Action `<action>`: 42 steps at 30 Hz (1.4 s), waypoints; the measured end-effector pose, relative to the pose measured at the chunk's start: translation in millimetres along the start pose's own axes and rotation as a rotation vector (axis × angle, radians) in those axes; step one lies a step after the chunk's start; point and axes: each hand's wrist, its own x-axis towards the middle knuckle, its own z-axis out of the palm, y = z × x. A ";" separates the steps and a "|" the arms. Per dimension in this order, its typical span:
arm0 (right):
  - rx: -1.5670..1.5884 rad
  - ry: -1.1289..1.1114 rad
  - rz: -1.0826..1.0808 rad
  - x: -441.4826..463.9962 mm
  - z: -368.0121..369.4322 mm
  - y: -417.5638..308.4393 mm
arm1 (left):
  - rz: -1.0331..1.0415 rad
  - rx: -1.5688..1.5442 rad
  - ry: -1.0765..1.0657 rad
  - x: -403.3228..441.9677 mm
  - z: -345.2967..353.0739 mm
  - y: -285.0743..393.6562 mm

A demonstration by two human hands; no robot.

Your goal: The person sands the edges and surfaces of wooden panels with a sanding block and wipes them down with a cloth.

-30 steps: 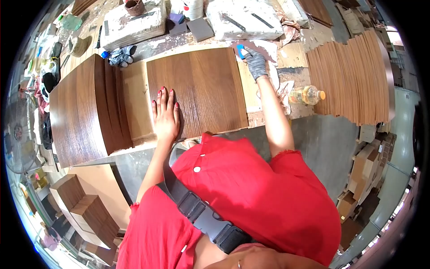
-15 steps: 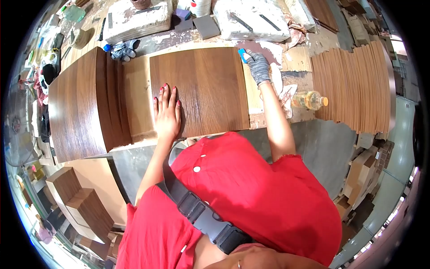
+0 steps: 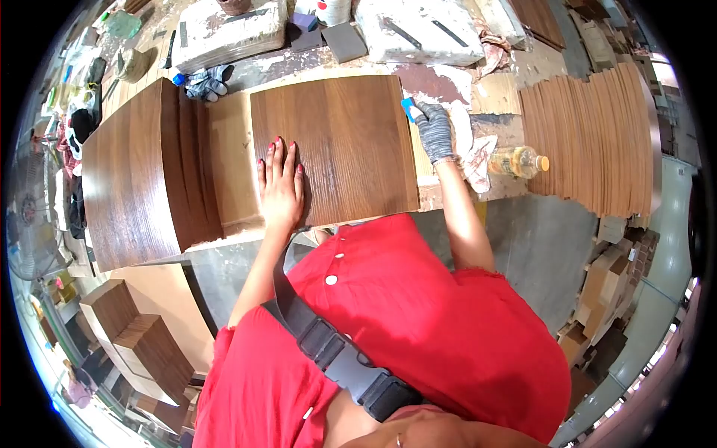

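A dark brown wood-grain panel (image 3: 351, 142) lies flat on the workbench in front of me. My left hand (image 3: 281, 187) rests on its left part, bare, fingers spread, holding nothing. My right hand (image 3: 435, 134), in a grey glove, grips a small blue block (image 3: 408, 109) at the panel's right edge. Just right of the glove lies a crumpled white cloth (image 3: 478, 160), and beside that a clear bottle with an orange cap (image 3: 515, 162) lies on its side.
Stacked brown panels stand at the left (image 3: 127, 179), and a tall stack of thin boards (image 3: 590, 142) at the right. Two white paint-stained blocks (image 3: 224, 41), a dark square pad (image 3: 344, 42) and a grey glove (image 3: 209, 82) lie along the back. Boxes are on the floor either side.
My right hand has moved toward me along the panel's right edge with the blue block. My left hand stays on the panel. The view has shifted slightly.
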 end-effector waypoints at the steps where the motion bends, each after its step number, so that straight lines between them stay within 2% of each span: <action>1: 0.044 0.008 0.043 -3.3 -3.0 -0.9 | 0.003 0.006 0.003 0.3 -0.3 0.1; 3: 0.102 0.020 0.057 5.7 1.0 3.5 | 0.011 0.016 0.009 0.4 0.3 -0.6; 6: -0.041 -0.025 -0.049 13.2 2.7 -5.0 | 0.025 0.035 0.014 -0.4 2.3 -1.7; 10: -0.088 -0.027 0.011 -32.0 -8.3 -9.1 | 0.031 0.035 0.028 -0.6 1.0 -0.8; 11: -0.171 -0.023 -0.061 -47.8 -13.3 -3.5 | 0.030 0.023 0.029 -1.2 0.6 -0.7; 13: 0.064 -0.012 0.097 -70.1 -14.1 -2.7 | 0.030 0.013 0.033 -1.6 -1.3 -1.0; 15: 0.087 0.018 0.124 -75.4 -16.8 1.6 | 0.043 0.033 0.041 -1.9 -0.1 -0.1; 18: -0.085 0.060 -0.039 -56.5 -12.7 1.5 | 0.061 0.034 0.046 -2.8 2.7 -1.9; 21: -0.026 0.018 0.031 -56.9 -9.7 -5.1 | 0.073 0.042 0.050 -3.6 4.5 -3.2; 22: -0.125 0.043 -0.088 -64.9 -8.6 4.8 | 0.074 0.038 0.052 -3.8 4.9 -3.4; 25: -0.104 0.034 -0.072 -110.8 -19.3 9.7 | 0.075 0.030 0.061 -5.3 4.6 -4.1; 27: -0.031 0.008 0.072 -138.3 -33.1 -7.2 | 0.076 0.024 0.064 -6.5 5.4 -4.7; 28: -0.002 0.041 0.061 -143.4 -33.3 -4.6 | 0.080 0.030 0.064 -6.9 6.0 -5.3; 31: -0.040 0.085 0.051 -135.9 -33.3 -8.6 | 0.087 0.031 0.066 -7.6 8.4 -6.9; 33: -0.116 0.119 -0.044 -123.8 -28.4 -8.9 | 0.081 0.019 0.065 -8.2 8.5 -7.4; 35: -0.085 0.062 0.000 -120.5 -25.7 -11.3 | 0.090 0.022 0.067 -9.6 9.9 -7.3; 38: -0.220 0.117 -0.052 -152.7 -29.1 -4.1 | 0.083 0.028 0.074 -8.6 10.8 -8.1; 39: -0.210 0.060 0.016 -168.8 -38.5 -14.7 | 0.076 0.033 0.072 -9.5 11.5 -8.2; 42: -0.102 0.100 0.006 -209.7 -49.8 -13.3 | 0.078 0.027 0.081 -9.8 13.6 -9.5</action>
